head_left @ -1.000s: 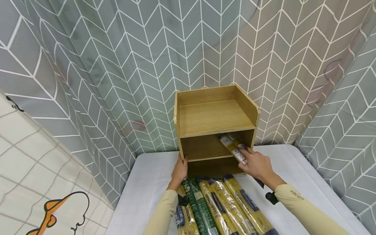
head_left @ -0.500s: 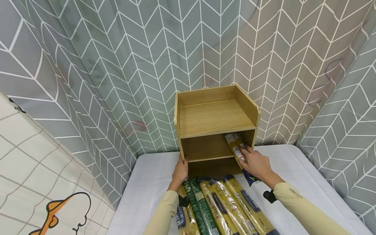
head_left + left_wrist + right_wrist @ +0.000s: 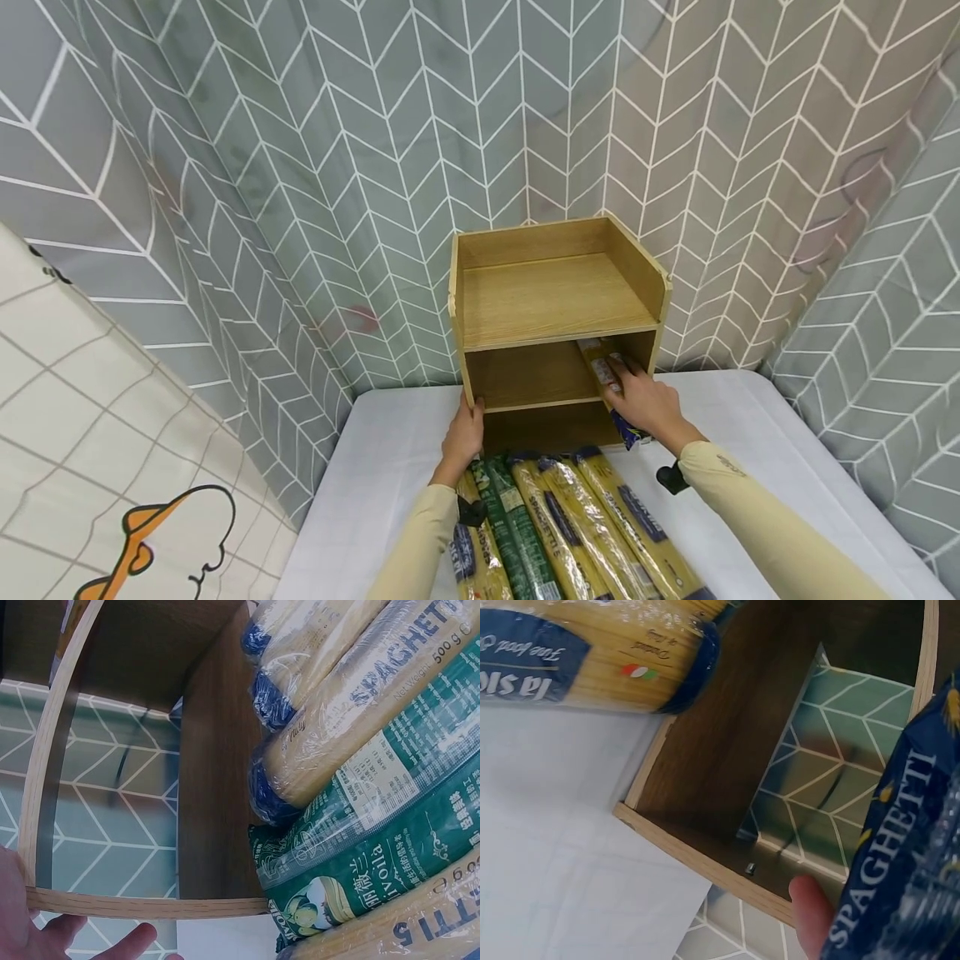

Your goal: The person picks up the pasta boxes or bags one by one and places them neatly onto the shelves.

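Observation:
A light wooden shelf unit (image 3: 555,300) stands at the back of the table. My left hand (image 3: 463,433) grips the front edge of its left side panel. In the left wrist view, fingertips (image 3: 131,941) show round that edge. With my right hand (image 3: 647,402) I hold a spaghetti packet (image 3: 627,429) that slants into the right side of the middle compartment. Its blue end, printed SPAGHETTI, sticks out in front. The right wrist view shows this blue end (image 3: 889,855) close up, with one digit (image 3: 810,911) beside it; the rest of the hand is hidden there.
In front of the shelf, several long pasta packets lie side by side: a green one (image 3: 517,521) among yellow ones (image 3: 637,521). Their far ends reach the lower compartment's opening. A white cloth (image 3: 720,417) covers the table, and a patterned curtain (image 3: 375,167) hangs behind.
My right hand has pushed the spaghetti packet deeper into the middle compartment, its inner end swinging to the right and its blue end drawing closer to the shelf. The left hand keeps its grip.

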Demonstrator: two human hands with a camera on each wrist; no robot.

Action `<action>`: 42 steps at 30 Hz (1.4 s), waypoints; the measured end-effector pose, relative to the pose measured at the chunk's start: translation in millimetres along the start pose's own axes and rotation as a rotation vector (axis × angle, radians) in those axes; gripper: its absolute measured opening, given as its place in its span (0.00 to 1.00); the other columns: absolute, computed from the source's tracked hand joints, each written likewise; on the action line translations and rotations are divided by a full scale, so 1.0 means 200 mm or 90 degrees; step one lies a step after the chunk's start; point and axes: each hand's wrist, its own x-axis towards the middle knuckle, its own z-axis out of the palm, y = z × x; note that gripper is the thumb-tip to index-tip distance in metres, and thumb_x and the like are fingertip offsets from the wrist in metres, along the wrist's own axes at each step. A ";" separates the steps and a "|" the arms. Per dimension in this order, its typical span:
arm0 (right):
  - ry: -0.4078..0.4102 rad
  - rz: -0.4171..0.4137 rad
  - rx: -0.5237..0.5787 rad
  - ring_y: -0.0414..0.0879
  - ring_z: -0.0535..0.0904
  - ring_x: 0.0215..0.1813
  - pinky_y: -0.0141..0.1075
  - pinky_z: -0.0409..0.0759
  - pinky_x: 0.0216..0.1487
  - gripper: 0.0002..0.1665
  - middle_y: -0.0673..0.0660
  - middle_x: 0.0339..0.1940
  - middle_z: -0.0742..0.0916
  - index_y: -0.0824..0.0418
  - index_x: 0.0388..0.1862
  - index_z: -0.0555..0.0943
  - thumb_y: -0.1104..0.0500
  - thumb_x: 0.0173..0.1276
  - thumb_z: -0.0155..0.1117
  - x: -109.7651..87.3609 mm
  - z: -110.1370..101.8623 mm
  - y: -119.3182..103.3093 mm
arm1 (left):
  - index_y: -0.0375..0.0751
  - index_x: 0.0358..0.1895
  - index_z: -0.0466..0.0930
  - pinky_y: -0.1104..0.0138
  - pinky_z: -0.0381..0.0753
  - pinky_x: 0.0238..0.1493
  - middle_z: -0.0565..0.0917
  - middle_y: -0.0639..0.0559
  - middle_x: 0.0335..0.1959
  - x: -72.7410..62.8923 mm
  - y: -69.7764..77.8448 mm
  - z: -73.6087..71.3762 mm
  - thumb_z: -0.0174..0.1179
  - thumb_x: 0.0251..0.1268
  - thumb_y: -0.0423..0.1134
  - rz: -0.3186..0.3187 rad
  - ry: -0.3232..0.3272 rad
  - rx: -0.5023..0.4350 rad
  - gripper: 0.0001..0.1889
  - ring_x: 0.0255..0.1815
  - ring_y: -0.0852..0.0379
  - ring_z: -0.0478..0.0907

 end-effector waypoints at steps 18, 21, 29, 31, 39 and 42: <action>0.078 -0.022 -0.016 0.73 0.81 0.53 0.63 0.82 0.43 0.27 0.72 0.65 0.79 0.64 0.65 0.79 0.46 0.81 0.54 -0.17 0.00 -0.04 | 0.46 0.84 0.50 0.32 0.76 0.56 0.77 0.34 0.71 0.00 -0.01 0.01 0.35 0.86 0.54 0.000 -0.003 0.004 0.31 0.64 0.27 0.79; 0.148 -0.084 -0.028 0.71 0.78 0.60 0.64 0.78 0.55 0.21 0.70 0.62 0.82 0.64 0.58 0.82 0.50 0.77 0.61 -0.20 0.00 -0.04 | 0.46 0.84 0.50 0.31 0.76 0.57 0.76 0.34 0.71 0.01 0.00 0.00 0.35 0.86 0.54 0.004 0.005 0.003 0.31 0.64 0.27 0.78; 0.159 -0.367 -0.060 0.65 0.75 0.68 0.64 0.72 0.64 0.37 0.64 0.67 0.82 0.58 0.64 0.82 0.34 0.67 0.68 -0.25 0.01 0.06 | 0.45 0.84 0.49 0.32 0.75 0.58 0.75 0.33 0.72 0.01 -0.01 0.01 0.34 0.86 0.54 0.003 -0.001 -0.008 0.32 0.65 0.27 0.78; 0.125 -0.409 -0.049 0.66 0.73 0.70 0.66 0.69 0.65 0.44 0.65 0.71 0.80 0.57 0.67 0.80 0.27 0.66 0.62 -0.26 -0.01 0.08 | 0.45 0.84 0.49 0.32 0.76 0.58 0.75 0.33 0.72 0.00 -0.01 0.01 0.35 0.86 0.53 0.002 -0.003 -0.007 0.31 0.64 0.27 0.78; 0.063 -0.464 -0.032 0.68 0.67 0.73 0.66 0.65 0.65 0.55 0.69 0.75 0.74 0.60 0.74 0.72 0.20 0.65 0.51 -0.25 -0.06 0.11 | 0.46 0.84 0.50 0.32 0.76 0.55 0.76 0.34 0.72 0.01 0.00 0.01 0.35 0.86 0.54 0.000 0.005 -0.002 0.32 0.63 0.27 0.79; 0.080 -0.473 -0.045 0.66 0.68 0.73 0.66 0.66 0.65 0.51 0.66 0.75 0.75 0.58 0.75 0.72 0.22 0.69 0.49 -0.23 -0.04 0.11 | 0.46 0.84 0.50 0.31 0.76 0.55 0.75 0.33 0.72 0.00 0.00 0.00 0.35 0.86 0.54 -0.002 0.006 -0.004 0.31 0.63 0.27 0.78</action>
